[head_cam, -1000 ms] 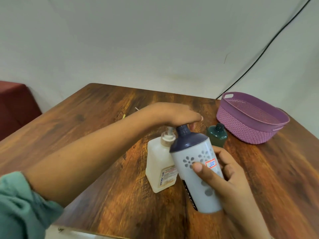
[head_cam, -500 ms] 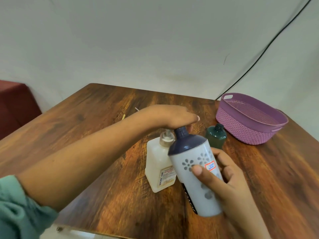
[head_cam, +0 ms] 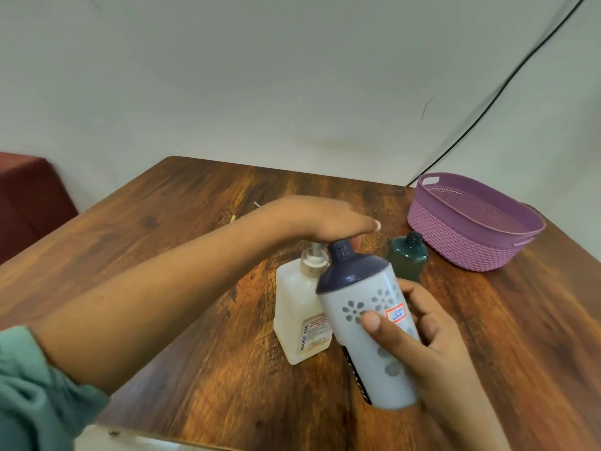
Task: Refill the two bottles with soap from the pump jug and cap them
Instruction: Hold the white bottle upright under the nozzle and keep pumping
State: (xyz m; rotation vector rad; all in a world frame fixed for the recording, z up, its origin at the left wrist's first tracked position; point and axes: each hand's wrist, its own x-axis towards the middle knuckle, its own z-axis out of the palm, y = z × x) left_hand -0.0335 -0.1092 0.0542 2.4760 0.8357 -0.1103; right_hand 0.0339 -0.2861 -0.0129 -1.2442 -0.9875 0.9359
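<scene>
1. Far left: a dark red cabinet (head_cam: 29,196) stands against the wall (head_cam: 292,76), apart from the wooden table (head_cam: 146,255). A green sleeve (head_cam: 32,402) fills the lower-left corner. Its bare forearm runs up and right across the table.
2. Two small pale scraps (head_cam: 233,218) lie on the table just behind the forearm.
3. Left hand (head_cam: 325,219): palm down, fingers straight and together, pointing right. It presses on top of the pump and grips nothing. It hides the pump head and spout; only the stem and collar show beneath it.
4. Pump jug (head_cam: 299,320): translucent white, upright near the table's centre, with its printed label facing front. Its right side is covered by the bottle in front.
5. Grey bottle (head_cam: 367,323): flower pattern, dark blue shoulder and neck, red-bordered sticker. It is tilted, with its neck leaning left towards the pump and its mouth just under the left palm. Whether the spout meets the mouth cannot be told, nor whether the base touches the table.
6. Right hand (head_cam: 432,346): it holds the grey bottle, thumb laid across the front and fingers curled round the right side.
7. Green bottle (head_cam: 407,262): small, upright on the table, with a dark cap on. It stands between the grey bottle and the basket, and neither hand touches it.
8. Basket (head_cam: 471,252): purple, woven, with a handle slot, at the table's far right edge near the green bottle.
9. A black cable (head_cam: 504,86) runs down the wall from the upper right and passes behind the table beside the basket.
</scene>
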